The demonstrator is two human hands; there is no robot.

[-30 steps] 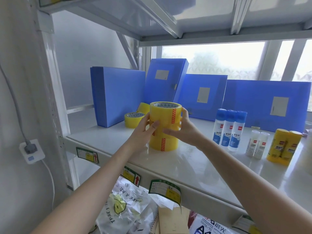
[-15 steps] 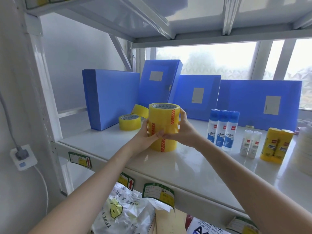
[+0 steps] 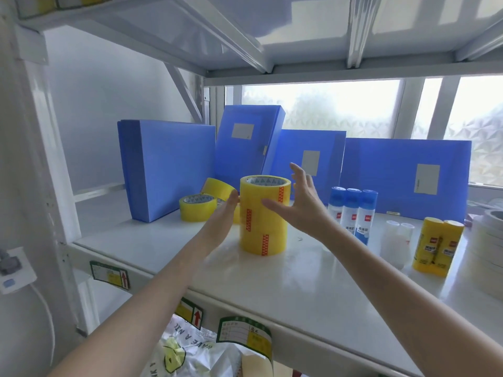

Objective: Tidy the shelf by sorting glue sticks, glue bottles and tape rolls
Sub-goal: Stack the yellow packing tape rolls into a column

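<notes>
**Now the tape stack stands by itself**

We have the stack of tape rolls (image 3: 263, 216) upright on the shelf (image 3: 313, 289), just beside two loose rolls (image 3: 200, 205), so tape gathers at one end. Our left hand (image 3: 221, 223) rests straight fingers against its side to steady it; our right hand (image 3: 300, 206) hovers close, fingers spread, holding nothing. Glue bottles (image 3: 352, 212) and glue sticks (image 3: 435, 244) keep their own groups further right.

The left hand (image 3: 221, 213) hides part of a small yellow roll behind the tape stack (image 3: 263, 216). The two clear bottles (image 3: 395, 242) near the shelf's (image 3: 313, 289) right end look blurry. The picture's right edge cuts off some pale rolls (image 3: 490, 240).
</notes>
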